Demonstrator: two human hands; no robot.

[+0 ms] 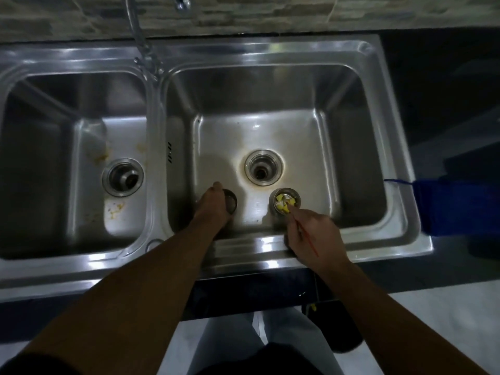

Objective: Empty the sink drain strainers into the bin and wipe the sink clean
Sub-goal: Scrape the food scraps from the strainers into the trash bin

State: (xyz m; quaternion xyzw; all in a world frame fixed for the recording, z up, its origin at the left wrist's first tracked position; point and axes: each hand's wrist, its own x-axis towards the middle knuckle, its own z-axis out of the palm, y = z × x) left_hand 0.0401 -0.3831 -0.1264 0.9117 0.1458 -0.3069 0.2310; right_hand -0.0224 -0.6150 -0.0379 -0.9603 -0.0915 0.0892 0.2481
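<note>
A steel double sink (243, 247) fills the view. In the right basin, my left hand (212, 205) grips a dark metal strainer (231, 201) near the front wall. My right hand (311, 234) pinches the rim of a second strainer (286, 203) holding yellow and white food scraps. A thin red string runs across that hand. Behind both strainers, the right drain (263, 167) stands open with a brownish ring around it. The left basin's drain (123, 177) has a metal part in it, and yellow stains lie around it.
A tap (182, 2) and a clear hose (140, 36) rise at the back by the tiled wall. A blue cloth (457, 207) hangs over the dark counter on the right. My legs and a dark object (335, 328) on the floor show below the sink's front edge.
</note>
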